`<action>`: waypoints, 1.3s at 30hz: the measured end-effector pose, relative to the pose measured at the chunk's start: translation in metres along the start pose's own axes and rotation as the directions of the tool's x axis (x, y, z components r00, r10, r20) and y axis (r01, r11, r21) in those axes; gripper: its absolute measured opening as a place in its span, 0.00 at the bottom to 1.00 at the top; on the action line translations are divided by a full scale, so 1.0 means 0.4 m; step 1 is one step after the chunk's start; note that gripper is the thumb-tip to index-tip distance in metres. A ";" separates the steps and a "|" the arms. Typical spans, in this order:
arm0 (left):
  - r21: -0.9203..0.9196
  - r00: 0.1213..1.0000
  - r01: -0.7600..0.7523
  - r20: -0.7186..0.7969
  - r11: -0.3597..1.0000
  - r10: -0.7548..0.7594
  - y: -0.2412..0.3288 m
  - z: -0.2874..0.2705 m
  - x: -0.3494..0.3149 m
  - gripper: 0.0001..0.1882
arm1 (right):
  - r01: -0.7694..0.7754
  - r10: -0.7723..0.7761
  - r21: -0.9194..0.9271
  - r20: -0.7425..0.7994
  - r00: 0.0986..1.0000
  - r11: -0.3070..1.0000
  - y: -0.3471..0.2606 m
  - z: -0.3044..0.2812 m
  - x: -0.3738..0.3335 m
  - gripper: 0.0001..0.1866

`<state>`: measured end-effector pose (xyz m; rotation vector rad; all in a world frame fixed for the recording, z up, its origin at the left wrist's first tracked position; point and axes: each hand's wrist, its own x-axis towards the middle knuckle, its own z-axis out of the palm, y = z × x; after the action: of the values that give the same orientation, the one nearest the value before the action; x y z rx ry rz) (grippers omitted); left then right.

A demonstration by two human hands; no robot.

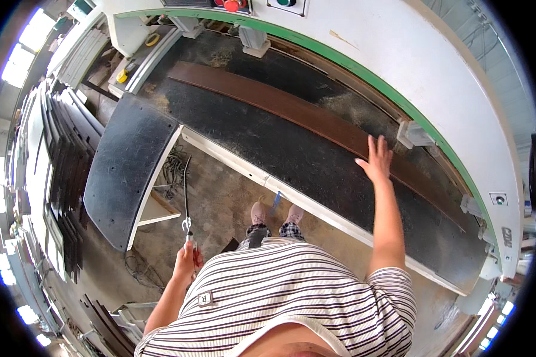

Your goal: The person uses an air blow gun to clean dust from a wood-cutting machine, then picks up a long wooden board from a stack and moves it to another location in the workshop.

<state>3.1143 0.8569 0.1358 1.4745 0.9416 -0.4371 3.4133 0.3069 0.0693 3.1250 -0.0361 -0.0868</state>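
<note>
Board: one long, narrow brown board (304, 113) lies flat on the black tabletop (250, 134), running aslant from the upper left of the frame to the right side. Its far long edge faces the green-edged white machine body (411, 53); several grey blocks (253, 40) stand along that side. Pale dust (348, 107) lies scattered beside the board.

Hands: well apart. Right hand (378, 159), right of centre, has fingers spread and gripping nothing; it overlaps the board in view. Contact or hover: cannot tell from this angle. Left hand (186, 259), lower left of centre, is closed around a hand tool (187, 229) with a metal fitting, and a dark slender tube (186, 178) runs up from it. Possibly an air gun; kind not certain.

Handling (estimate): board looks stiff across its width, but its length suggests some flex or sag if raised by one end only. Weight probably moderate, awkward more from length than mass. Face appears smooth; dust on it would make a flat palm slide, so friction alone is a poor hold. Not brittle by look, though corners and thin edges could chip if knocked.

Hold points (judgement): both long edges, two hands set well apart about the middle. Near edge seems easier to reach; far edge sits closer to the blocks, leaving less finger room.
</note>
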 end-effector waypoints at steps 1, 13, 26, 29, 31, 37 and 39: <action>-0.012 1.000 -0.023 0.015 1.000 0.023 -0.009 0.000 -0.015 0.28 | -0.006 0.008 -0.016 0.083 0.997 1.000 0.059 0.025 0.008 0.48; 0.069 0.989 -0.045 0.143 0.997 0.035 0.074 0.210 0.014 0.21 | 0.139 -0.135 0.013 -0.148 0.980 0.990 -0.021 0.065 0.143 0.35; -0.034 0.967 -0.015 0.253 0.999 0.023 0.200 0.334 0.020 0.31 | 0.090 -0.075 0.288 -0.064 0.995 0.953 -0.091 0.061 0.219 0.46; 0.063 0.961 -0.080 0.270 0.995 0.060 0.235 0.331 0.062 0.29 | 0.098 -0.097 0.324 -0.016 0.995 0.941 -0.089 0.026 0.200 0.46; 0.074 0.956 -0.097 0.283 0.993 0.072 0.243 0.332 0.080 0.29 | 0.129 -0.108 0.327 -0.081 0.991 0.936 -0.097 0.018 0.166 0.45; 0.117 0.951 -0.109 0.300 0.987 0.069 0.248 0.362 0.073 0.30 | 0.240 -0.165 0.223 -0.310 0.936 0.945 -0.145 0.015 0.080 0.45; 0.146 0.954 -0.125 0.290 0.981 0.079 0.241 0.363 0.070 0.32 | 0.266 -0.188 0.182 -0.359 0.914 0.947 -0.153 0.025 0.062 0.45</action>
<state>3.2428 0.7369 0.1535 1.5508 0.6098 -0.6429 3.4390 0.3676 0.0570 3.3042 0.3506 0.4871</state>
